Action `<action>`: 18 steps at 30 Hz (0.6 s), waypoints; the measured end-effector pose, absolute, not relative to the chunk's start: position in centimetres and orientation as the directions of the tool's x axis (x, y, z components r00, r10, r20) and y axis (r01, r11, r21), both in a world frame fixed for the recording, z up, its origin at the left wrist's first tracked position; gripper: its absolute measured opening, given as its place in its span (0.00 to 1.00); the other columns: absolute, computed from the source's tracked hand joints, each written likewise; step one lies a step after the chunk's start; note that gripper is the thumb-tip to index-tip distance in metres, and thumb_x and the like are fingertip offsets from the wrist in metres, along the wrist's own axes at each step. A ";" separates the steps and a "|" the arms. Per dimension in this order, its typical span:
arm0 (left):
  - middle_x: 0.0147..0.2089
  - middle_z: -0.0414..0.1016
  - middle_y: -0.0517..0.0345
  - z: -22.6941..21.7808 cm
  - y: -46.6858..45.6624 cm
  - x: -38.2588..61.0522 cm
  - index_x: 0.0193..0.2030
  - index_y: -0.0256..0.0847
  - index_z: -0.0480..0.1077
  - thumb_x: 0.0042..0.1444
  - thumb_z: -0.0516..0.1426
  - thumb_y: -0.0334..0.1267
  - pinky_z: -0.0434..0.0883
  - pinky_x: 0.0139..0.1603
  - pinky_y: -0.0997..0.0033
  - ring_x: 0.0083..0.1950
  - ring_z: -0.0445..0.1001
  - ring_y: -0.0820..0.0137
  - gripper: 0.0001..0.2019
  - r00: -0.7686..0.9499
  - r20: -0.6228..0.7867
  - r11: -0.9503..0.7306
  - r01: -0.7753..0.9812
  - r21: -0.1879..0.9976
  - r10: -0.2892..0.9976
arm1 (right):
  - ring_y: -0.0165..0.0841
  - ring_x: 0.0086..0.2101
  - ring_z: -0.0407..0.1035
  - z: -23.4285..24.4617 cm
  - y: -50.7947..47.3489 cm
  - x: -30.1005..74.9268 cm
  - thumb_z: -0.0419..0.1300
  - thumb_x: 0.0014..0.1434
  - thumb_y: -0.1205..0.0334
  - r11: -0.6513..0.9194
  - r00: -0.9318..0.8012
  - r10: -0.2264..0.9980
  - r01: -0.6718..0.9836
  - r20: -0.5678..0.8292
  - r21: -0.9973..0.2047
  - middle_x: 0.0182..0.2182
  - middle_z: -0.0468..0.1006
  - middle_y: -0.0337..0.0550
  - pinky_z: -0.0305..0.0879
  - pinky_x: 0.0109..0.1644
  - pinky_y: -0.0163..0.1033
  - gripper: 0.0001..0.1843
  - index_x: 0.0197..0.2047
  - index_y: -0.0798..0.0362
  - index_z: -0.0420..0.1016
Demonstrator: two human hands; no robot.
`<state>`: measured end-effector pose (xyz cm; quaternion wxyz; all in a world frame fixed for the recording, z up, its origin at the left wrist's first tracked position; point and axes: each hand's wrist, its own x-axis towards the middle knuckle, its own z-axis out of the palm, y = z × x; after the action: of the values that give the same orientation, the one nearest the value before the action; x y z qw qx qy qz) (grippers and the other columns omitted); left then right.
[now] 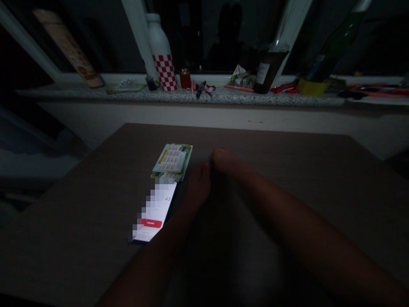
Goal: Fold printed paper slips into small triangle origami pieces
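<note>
My left hand [200, 184] rests low over the brown table, its fingers drawn together and its thumb on top. Just beyond and to the right, my right hand [223, 160] is curled into a fist, its fingertips meeting those of the left. Whatever lies between them is lost in the dark. Left of my hands is a small stack of cards [172, 158], pale green and printed with rows of reddish text. Below the cards, beside my left wrist, a phone [156, 213] lies face up with a lit white screen and a red button.
Behind the table [79, 204] runs a speckled stone sill [128, 99] under dark windows. On it stand a white bottle with red checks [164, 64], a small red jar [185, 79], a dark labelled cup [266, 72], a tall patterned flask [72, 51] and a green bottle [341, 36].
</note>
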<state>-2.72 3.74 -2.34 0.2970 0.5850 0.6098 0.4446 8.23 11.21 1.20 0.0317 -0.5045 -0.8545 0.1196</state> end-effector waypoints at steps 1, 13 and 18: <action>0.39 0.75 0.51 -2.4 3.7 -2.7 0.34 0.39 0.69 0.64 0.44 0.43 0.65 0.50 0.63 0.45 0.71 0.63 0.16 -0.137 0.161 -0.084 0.447 0.890 0.977 | 0.41 0.43 0.74 1.5 11.1 8.3 0.60 0.59 0.65 0.457 -0.481 0.875 0.858 -0.058 -0.234 0.39 0.80 0.55 0.68 0.45 0.37 0.08 0.40 0.59 0.78; 0.50 0.76 0.44 2.5 3.1 -7.2 0.47 0.37 0.74 0.57 0.55 0.39 0.66 0.57 0.58 0.52 0.73 0.56 0.14 -0.015 0.254 -0.130 0.828 0.546 0.967 | 0.32 0.29 0.73 4.1 8.6 14.0 0.57 0.57 0.64 0.362 -0.346 0.931 0.849 0.111 -0.385 0.29 0.81 0.46 0.59 0.30 0.32 0.11 0.34 0.58 0.81; 0.54 0.74 0.43 3.4 5.4 -11.7 0.51 0.38 0.73 0.51 0.59 0.34 0.68 0.54 0.59 0.53 0.73 0.54 0.19 -0.041 0.071 0.028 0.984 0.177 0.997 | 0.30 0.25 0.69 2.1 5.8 16.0 0.56 0.58 0.61 0.341 -0.307 0.939 0.782 0.154 -0.522 0.22 0.75 0.39 0.54 0.27 0.32 0.13 0.30 0.56 0.80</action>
<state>-11.72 5.43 3.40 0.0362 0.6916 0.7159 0.0888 16.04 5.75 2.07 0.2208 -0.5455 -0.7886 0.1784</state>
